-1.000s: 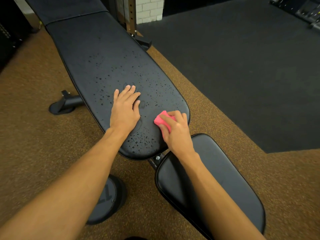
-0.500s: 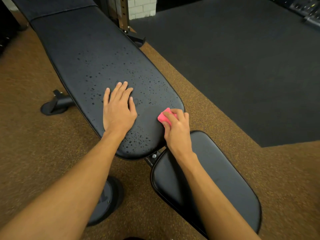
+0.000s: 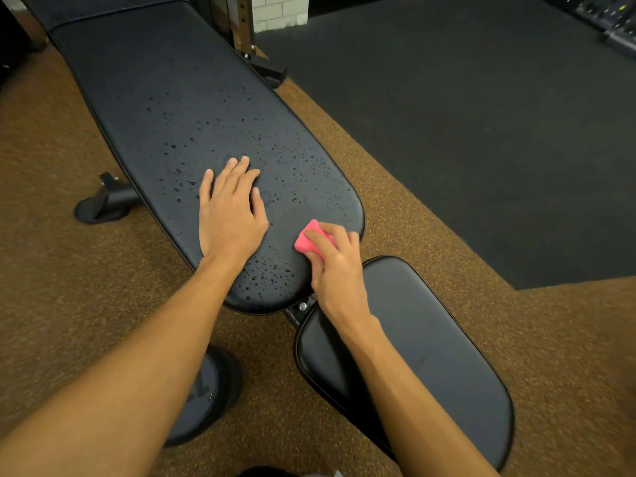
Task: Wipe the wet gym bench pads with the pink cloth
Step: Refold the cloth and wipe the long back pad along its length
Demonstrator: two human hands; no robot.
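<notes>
The long black back pad (image 3: pixel 179 108) runs from the top left toward the middle and is dotted with water drops, thickest near its rounded near end. My left hand (image 3: pixel 229 215) lies flat on the pad, fingers spread slightly. My right hand (image 3: pixel 332 263) is closed on the folded pink cloth (image 3: pixel 308 239) and presses it on the pad's near right corner. The smaller black seat pad (image 3: pixel 430 346) lies below my right forearm and looks free of drops.
Brown speckled flooring (image 3: pixel 62 287) surrounds the bench; black rubber mat (image 3: pixel 464 132) fills the right. A bench foot (image 3: pixel 103 204) sticks out on the left, a round base (image 3: pixel 203 397) sits under my left arm, and a rack upright (image 3: pixel 242 22) stands behind the pad.
My right hand has slid the cloth from the pad's right edge back leftward and slightly nearer. My left hand has stayed flat on the pad.
</notes>
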